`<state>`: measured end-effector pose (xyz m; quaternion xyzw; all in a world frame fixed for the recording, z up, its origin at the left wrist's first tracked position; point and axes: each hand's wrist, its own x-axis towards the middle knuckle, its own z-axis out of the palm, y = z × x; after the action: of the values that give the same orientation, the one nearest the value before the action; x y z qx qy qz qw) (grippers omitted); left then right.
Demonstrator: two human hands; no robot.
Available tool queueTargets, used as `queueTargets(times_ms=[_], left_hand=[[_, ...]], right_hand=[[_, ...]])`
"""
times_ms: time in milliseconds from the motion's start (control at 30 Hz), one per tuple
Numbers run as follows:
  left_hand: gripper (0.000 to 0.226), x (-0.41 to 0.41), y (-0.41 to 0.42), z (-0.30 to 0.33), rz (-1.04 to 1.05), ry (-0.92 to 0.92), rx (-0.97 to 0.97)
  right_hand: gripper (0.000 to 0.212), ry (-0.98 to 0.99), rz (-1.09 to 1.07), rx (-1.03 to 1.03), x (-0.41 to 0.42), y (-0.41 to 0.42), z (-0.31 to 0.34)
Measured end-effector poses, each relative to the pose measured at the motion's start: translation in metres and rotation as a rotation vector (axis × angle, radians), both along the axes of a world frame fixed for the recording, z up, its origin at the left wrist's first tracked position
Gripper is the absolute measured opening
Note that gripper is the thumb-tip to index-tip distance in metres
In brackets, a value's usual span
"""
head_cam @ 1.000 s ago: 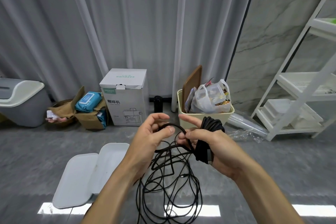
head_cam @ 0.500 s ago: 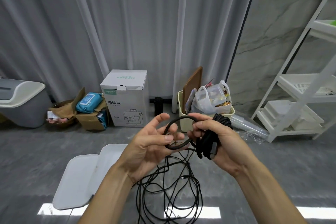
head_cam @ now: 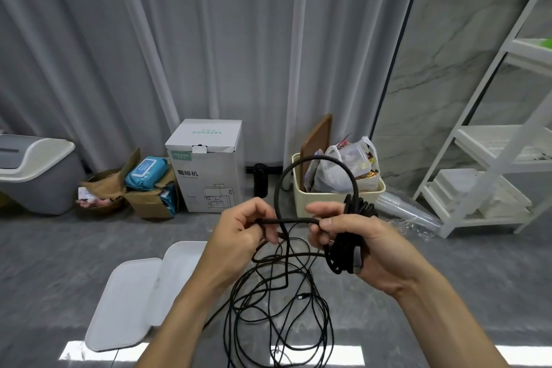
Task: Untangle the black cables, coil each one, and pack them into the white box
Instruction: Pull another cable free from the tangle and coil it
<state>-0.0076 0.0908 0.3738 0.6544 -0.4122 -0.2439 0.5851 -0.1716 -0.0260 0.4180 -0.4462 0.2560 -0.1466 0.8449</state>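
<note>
Since half a second ago, our hands have drawn slightly apart and the free loop of thick black cable point(head_cam: 316, 176) has grown, now arching high in front of the cream bin point(head_cam: 337, 202). Our left hand point(head_cam: 239, 233) curls its fingers round the cable's straight run, which stretches level across to our right hand point(head_cam: 358, 236). That hand pinches the same run between thumb and forefinger while its other fingers wrap the wound bundle of coils point(head_cam: 349, 236). Below, we see the thinner black cables point(head_cam: 277, 308) hanging in a loose tangle down to the grey floor. Left of them, the white box point(head_cam: 185, 275) lies open on the floor, its lid point(head_cam: 122, 305) flat beside it, touching. A coffee machine carton point(head_cam: 209, 167) stands against the curtain.
</note>
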Motion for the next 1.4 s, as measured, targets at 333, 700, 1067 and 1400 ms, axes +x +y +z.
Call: queueTargets(times_ms=[333, 700, 1067, 1400], left_hand=[[0.025, -0.002, -0.001, -0.001, 0.083, -0.141, -0.010], [0.038, 0.016, 0.009, 0.002, -0.171, 0.014, 0.139], [0.055, 0.015, 0.000, -0.014, 0.181, -0.623, -0.031], [0.039, 0.020, 0.002, -0.025, 0.140, -0.702, -0.035]], right_hand=[[0.017, 0.003, 0.052, -0.082, 0.004, 0.003, -0.003], [0.022, 0.040, -0.073, -0.094, 0.000, -0.007, -0.010], [0.019, -0.121, -0.134, 0.047, 0.002, -0.010, -0.009], [0.031, -0.654, 0.154, 0.274, -0.008, -0.029, -0.011]])
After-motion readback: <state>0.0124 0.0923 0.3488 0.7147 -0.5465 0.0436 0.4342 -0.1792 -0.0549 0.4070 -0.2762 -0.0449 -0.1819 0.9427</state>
